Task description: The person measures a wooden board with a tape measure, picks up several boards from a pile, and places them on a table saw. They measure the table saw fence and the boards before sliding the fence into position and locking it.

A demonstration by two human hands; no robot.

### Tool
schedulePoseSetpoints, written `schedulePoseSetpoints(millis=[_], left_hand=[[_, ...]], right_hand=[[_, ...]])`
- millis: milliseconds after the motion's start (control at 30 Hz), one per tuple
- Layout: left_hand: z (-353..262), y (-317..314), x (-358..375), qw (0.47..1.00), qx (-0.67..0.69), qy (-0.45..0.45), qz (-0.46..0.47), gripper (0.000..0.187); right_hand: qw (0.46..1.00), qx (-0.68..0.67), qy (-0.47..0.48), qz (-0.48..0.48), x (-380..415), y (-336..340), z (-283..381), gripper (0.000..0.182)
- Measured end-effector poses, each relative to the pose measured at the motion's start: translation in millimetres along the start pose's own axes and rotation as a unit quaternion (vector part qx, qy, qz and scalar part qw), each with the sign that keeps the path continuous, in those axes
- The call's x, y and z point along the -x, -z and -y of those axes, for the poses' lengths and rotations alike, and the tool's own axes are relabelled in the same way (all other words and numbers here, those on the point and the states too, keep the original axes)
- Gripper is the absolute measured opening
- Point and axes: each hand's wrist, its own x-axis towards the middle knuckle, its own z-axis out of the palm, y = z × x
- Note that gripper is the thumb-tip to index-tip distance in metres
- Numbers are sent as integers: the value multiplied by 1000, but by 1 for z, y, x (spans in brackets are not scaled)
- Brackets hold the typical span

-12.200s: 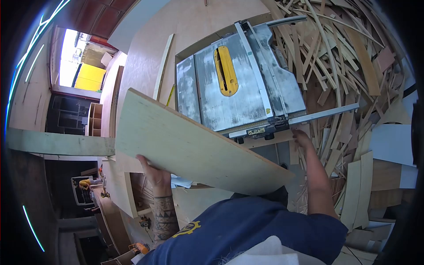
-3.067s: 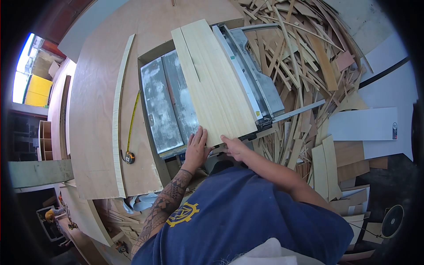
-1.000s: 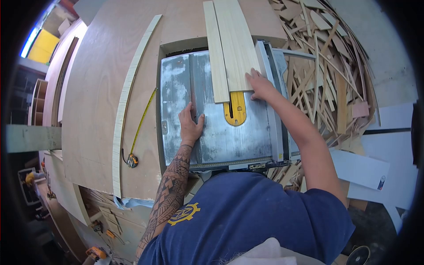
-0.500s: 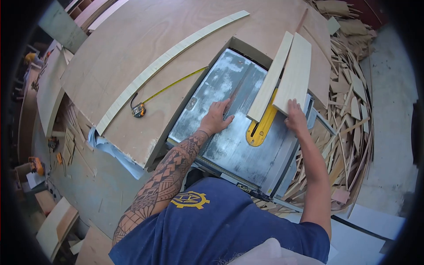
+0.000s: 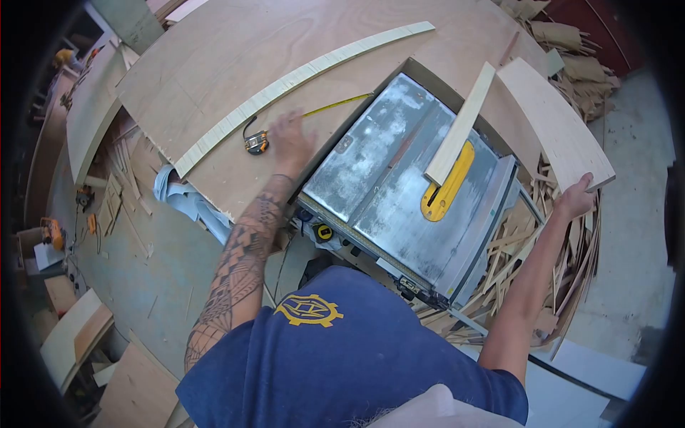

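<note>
My right hand (image 5: 575,198) grips the near end of a wide pale wooden board (image 5: 560,118), held out right of the table saw (image 5: 399,167). The board's far end reaches over the large plywood sheet. My left hand (image 5: 291,143), blurred by motion, is over the plywood just right of a black and orange tape measure (image 5: 256,143); its fingers look spread and hold nothing I can see. The yellow tape blade (image 5: 335,105) runs out toward the saw. A narrow wooden strip (image 5: 462,123) lies across the saw top, its near end by the yellow throat plate (image 5: 447,187).
A long curved wooden strip (image 5: 300,78) lies on the plywood sheet (image 5: 214,78) around the saw. Many offcuts (image 5: 514,239) are piled at the right. Boards and tools lie on the floor (image 5: 153,285) at the left.
My right hand has drawn the wide board off the saw to the right. My left hand has moved from the saw top to beside the tape measure. The narrow strip stays on the saw.
</note>
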Motion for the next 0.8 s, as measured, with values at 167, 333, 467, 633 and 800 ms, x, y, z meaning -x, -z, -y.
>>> schedulePoseSetpoints(millis=[167,333,467,633,800], left_hand=[[110,35,1,973,-97,-13,210,57],[157,52,30,994,44,23,93,40],[211,86,92,965,133,213,-72,43],[205,131,149,874,270,400,-54,39],[158,191,149,842,374,389,-20,33]], right_hand=[[935,-334,-121,-5,60,43,31,50],[791,-508,-319,118,157,13,48,54],[599,-637,-442,201,293,-18,118,52],[414,-597,-595,345,453,-15,208,41],[276,-390,-503,720,566,35,201,44]])
